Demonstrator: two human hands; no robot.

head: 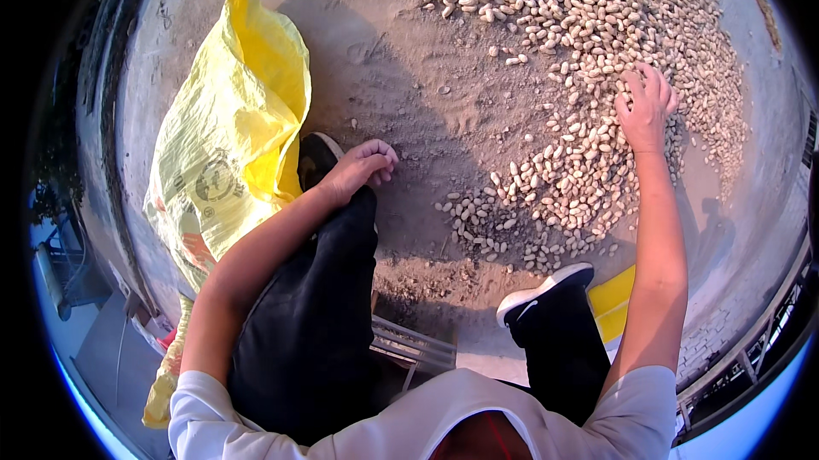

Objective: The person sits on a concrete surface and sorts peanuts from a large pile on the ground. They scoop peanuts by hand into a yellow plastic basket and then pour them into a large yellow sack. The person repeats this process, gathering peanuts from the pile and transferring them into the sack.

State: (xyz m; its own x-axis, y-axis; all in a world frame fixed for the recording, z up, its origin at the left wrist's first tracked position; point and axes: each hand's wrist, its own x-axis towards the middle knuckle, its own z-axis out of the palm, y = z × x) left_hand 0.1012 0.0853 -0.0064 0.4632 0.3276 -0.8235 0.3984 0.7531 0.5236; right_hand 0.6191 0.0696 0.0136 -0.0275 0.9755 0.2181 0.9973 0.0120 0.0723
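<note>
Unshelled peanuts (576,18) lie in a broad heap on the ground at the upper right, with a looser spread reaching down toward my shoe. My right hand (646,108) rests over the heap, its fingers spread and slightly curled among the peanuts; whether it grips any is hidden. My left hand (366,165) hangs above the dusty ground beside my knee, fingers loosely curled, with nothing visible in it. To its left stands a yellow woven plastic sack (224,140), its mouth agape toward the top and its side bearing print.
Loose soil (441,95) covers the ground between the sack and the heap. My shoe (550,290) is at the lower edge of the peanuts, near a yellow object (611,306). Metal slats (416,341) show between my legs. Another yellow bag (167,389) is at lower left.
</note>
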